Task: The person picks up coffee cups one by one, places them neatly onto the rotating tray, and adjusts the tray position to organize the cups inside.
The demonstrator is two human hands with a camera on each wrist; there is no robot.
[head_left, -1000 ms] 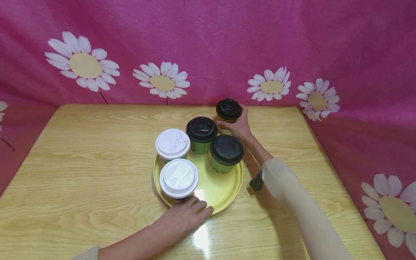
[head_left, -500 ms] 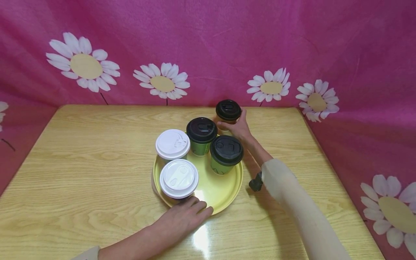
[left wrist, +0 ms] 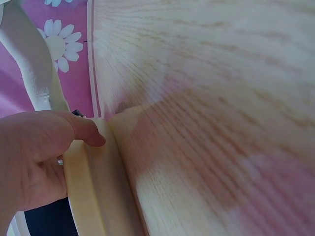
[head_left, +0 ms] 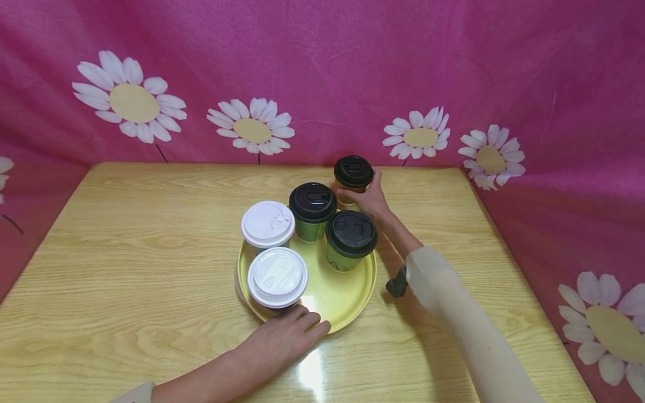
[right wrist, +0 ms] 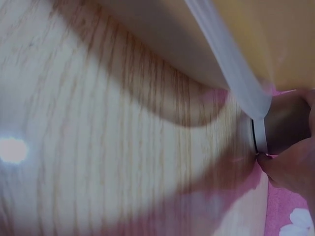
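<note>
In the head view my right hand (head_left: 370,196) grips a brown paper cup (right wrist: 290,123) with a black lid (head_left: 354,170), just behind the round yellow tray (head_left: 330,305). The cup's base is close to the wood in the right wrist view; whether it touches is unclear. My left hand (head_left: 287,336) holds the tray's near rim, its thumb (left wrist: 96,137) against the outer wall in the left wrist view. On the tray stand two green cups with black lids, one at the back (head_left: 311,229) and one at right (head_left: 344,260), and two white-lidded cups, rear (head_left: 267,224) and front (head_left: 277,278).
A light wooden table (head_left: 126,252) carries everything. Pink cloth (head_left: 332,67) with printed daisies hangs behind the table and along its sides. A small black object (head_left: 397,284) shows beside the right wrist. The gripped cup stands near the table's back edge.
</note>
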